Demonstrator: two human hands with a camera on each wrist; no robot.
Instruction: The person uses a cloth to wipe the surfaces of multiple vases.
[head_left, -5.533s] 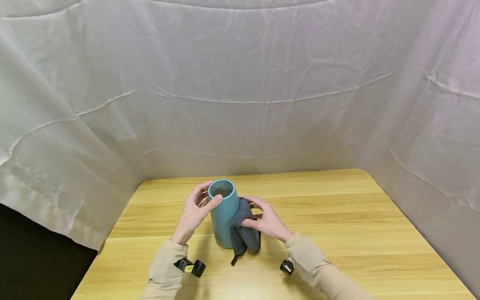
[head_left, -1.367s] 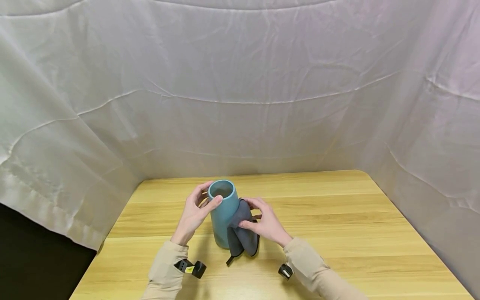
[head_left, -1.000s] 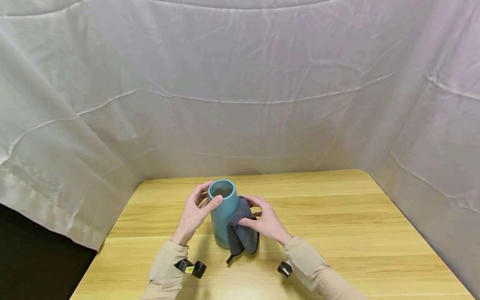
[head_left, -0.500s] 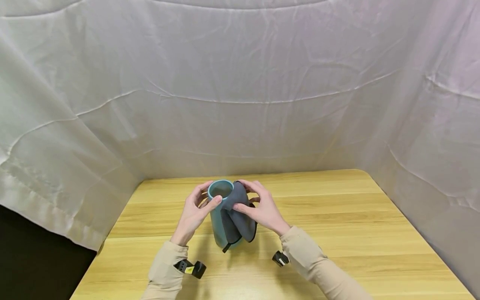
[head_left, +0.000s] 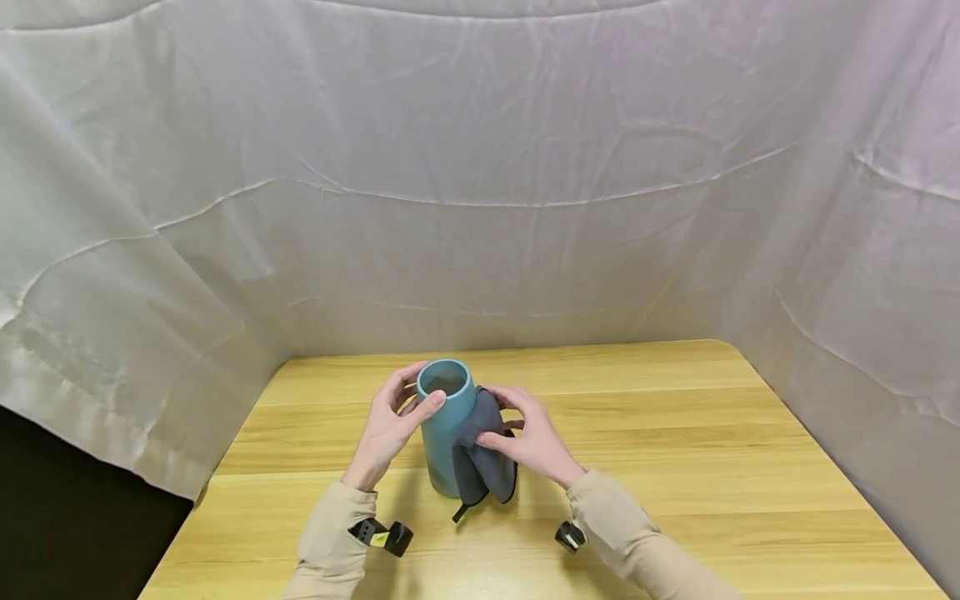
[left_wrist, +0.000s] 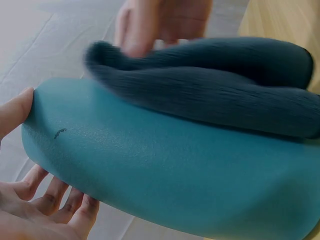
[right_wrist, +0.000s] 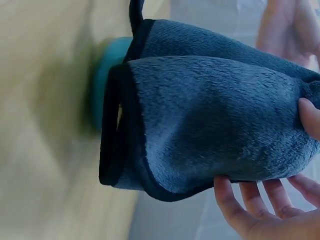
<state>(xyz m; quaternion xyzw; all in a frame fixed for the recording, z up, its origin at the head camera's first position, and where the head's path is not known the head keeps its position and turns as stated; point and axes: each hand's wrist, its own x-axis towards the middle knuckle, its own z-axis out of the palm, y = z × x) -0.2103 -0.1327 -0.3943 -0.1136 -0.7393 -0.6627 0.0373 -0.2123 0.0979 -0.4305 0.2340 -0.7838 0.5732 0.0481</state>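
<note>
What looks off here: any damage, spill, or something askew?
One thing: a small dark mark on the side of the blue vase, near the rim the left hand holds. It stands out on otherwise plain blue; can't tell if it's a chip, dirt or print. No spill shows, and the vase looks upright.
</note>
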